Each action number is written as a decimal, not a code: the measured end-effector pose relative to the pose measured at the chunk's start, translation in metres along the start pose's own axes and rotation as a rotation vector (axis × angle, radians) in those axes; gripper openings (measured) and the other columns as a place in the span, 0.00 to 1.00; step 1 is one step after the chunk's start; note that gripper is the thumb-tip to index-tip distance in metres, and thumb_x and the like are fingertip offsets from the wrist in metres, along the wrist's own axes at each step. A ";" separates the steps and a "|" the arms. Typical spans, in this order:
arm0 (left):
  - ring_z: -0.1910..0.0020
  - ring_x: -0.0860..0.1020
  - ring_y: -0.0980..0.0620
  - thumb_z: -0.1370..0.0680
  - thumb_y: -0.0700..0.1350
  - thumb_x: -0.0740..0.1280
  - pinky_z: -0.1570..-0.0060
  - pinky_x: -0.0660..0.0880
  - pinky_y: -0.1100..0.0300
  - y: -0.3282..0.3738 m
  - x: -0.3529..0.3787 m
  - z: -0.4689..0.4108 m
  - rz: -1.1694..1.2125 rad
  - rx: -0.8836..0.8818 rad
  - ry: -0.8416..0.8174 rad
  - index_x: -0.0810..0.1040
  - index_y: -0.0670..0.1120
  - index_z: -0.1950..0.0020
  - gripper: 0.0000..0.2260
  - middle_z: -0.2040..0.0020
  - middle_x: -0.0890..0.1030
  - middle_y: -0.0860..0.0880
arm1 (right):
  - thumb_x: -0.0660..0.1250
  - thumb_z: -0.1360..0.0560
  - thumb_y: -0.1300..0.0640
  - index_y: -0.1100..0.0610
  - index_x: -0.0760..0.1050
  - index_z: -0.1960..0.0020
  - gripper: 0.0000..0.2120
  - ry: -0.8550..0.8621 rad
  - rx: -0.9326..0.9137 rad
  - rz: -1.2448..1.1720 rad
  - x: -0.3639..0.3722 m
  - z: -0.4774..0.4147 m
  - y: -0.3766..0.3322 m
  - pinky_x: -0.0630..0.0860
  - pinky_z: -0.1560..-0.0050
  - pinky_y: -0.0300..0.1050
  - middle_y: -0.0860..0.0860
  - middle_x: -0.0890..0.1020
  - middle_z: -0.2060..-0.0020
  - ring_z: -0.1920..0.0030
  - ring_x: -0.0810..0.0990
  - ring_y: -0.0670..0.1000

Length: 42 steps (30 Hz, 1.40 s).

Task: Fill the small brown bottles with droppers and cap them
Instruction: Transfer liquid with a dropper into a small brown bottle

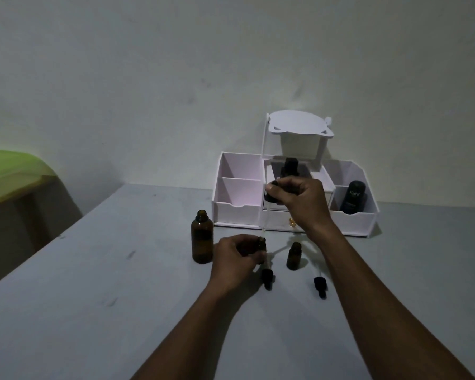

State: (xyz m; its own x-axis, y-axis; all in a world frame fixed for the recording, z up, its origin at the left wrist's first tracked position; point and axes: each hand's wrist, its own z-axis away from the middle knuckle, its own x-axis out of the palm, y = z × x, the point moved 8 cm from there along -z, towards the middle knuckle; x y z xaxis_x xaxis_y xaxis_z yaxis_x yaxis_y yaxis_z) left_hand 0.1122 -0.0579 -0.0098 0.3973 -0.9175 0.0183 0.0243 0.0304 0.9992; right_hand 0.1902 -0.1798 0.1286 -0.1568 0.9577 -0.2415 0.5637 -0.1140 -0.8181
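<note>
My left hand (235, 259) grips a small brown bottle (261, 244) standing on the grey table; only its neck shows past my fingers. My right hand (299, 204) holds a dropper (269, 200) by its black bulb above that bottle, the glass tube pointing down with its tip at the bottle's mouth. A second small brown bottle (294, 256) stands open just to the right. A larger brown bottle (202, 237) stands open to the left. Two black dropper caps lie on the table, one (268, 278) by my left hand and one (320, 287) under my right forearm.
A white desk organiser (239, 212) stands against the wall behind the bottles, holding a dark bottle (353, 197) at its right and another dark bottle (290, 168) in the middle. A green-covered table (8, 174) is at the far left.
</note>
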 end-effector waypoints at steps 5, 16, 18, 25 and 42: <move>0.52 0.85 0.52 0.27 0.36 0.76 0.61 0.81 0.66 -0.002 -0.003 -0.004 -0.029 0.006 0.014 0.83 0.47 0.44 0.13 0.51 0.85 0.53 | 0.74 0.27 0.59 0.52 0.83 0.55 0.03 0.022 -0.007 0.015 -0.001 0.000 -0.001 0.81 0.58 0.33 0.42 0.84 0.64 0.63 0.85 0.40; 0.51 0.84 0.55 0.27 0.37 0.76 0.46 0.82 0.55 -0.002 -0.004 -0.005 -0.074 0.007 0.024 0.84 0.48 0.44 0.13 0.51 0.85 0.55 | 0.74 0.26 0.60 0.56 0.84 0.55 0.01 0.042 -0.005 0.047 -0.002 -0.001 0.001 0.77 0.61 0.26 0.43 0.84 0.65 0.65 0.84 0.38; 0.50 0.84 0.53 0.27 0.37 0.76 0.44 0.81 0.53 -0.003 -0.003 -0.005 -0.064 -0.002 0.020 0.84 0.48 0.44 0.13 0.51 0.85 0.55 | 0.74 0.26 0.59 0.57 0.84 0.54 0.02 0.047 -0.007 0.059 -0.002 -0.001 0.001 0.77 0.61 0.26 0.43 0.84 0.65 0.65 0.84 0.37; 0.51 0.84 0.54 0.26 0.37 0.76 0.52 0.81 0.62 -0.002 -0.004 -0.004 -0.053 0.019 0.024 0.84 0.47 0.45 0.12 0.52 0.85 0.55 | 0.74 0.27 0.61 0.56 0.85 0.58 0.02 0.020 -0.032 0.056 0.000 0.000 -0.001 0.77 0.59 0.27 0.45 0.85 0.66 0.64 0.84 0.41; 0.47 0.83 0.50 0.27 0.35 0.76 0.51 0.83 0.55 -0.006 -0.003 -0.003 -0.014 0.003 0.018 0.81 0.49 0.40 0.18 0.47 0.84 0.52 | 0.75 0.27 0.59 0.58 0.85 0.54 0.03 0.034 -0.070 0.058 0.004 0.004 -0.011 0.78 0.60 0.30 0.47 0.86 0.64 0.64 0.85 0.40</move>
State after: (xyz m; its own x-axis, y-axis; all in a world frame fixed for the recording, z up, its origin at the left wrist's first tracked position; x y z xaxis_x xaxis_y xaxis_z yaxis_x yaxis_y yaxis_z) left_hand 0.1138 -0.0543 -0.0161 0.4137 -0.9104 0.0036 0.0276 0.0165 0.9995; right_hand 0.1803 -0.1755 0.1340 -0.0954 0.9584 -0.2689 0.6268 -0.1520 -0.7642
